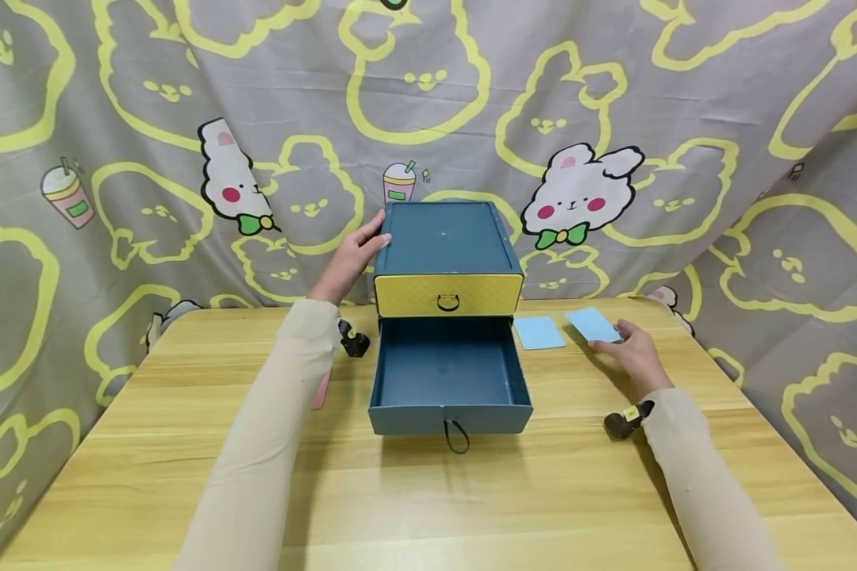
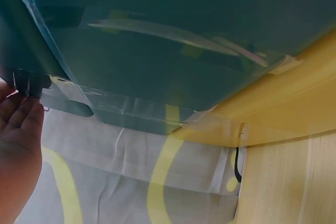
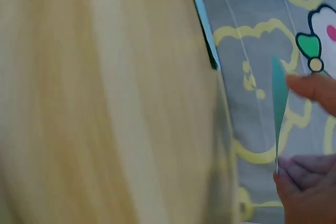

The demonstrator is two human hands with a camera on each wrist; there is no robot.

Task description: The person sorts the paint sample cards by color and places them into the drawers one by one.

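A small two-drawer chest [image 1: 446, 238] has a dark blue-green body and a yellow upper drawer [image 1: 428, 295], which is closed. Its blue lower drawer [image 1: 443, 373] is pulled out and looks bare inside. My left hand [image 1: 353, 258] rests at the chest's left side near the back, thumb over the top edge. In the left wrist view, the left fingers [image 2: 23, 116] touch the chest's far edge. To the right, my right hand [image 1: 636, 349] pinches a light blue square card [image 1: 593, 325] by its edge, tilted above the table. Edge-on, the held card [image 3: 280, 103] looks thin.
Another light blue square card [image 1: 539, 333] lies on the wooden table [image 1: 207, 396] just right of the chest. Something pink [image 1: 321, 390] shows partly behind the left forearm. A patterned grey and yellow curtain [image 1: 293, 119] hangs behind and along the sides.
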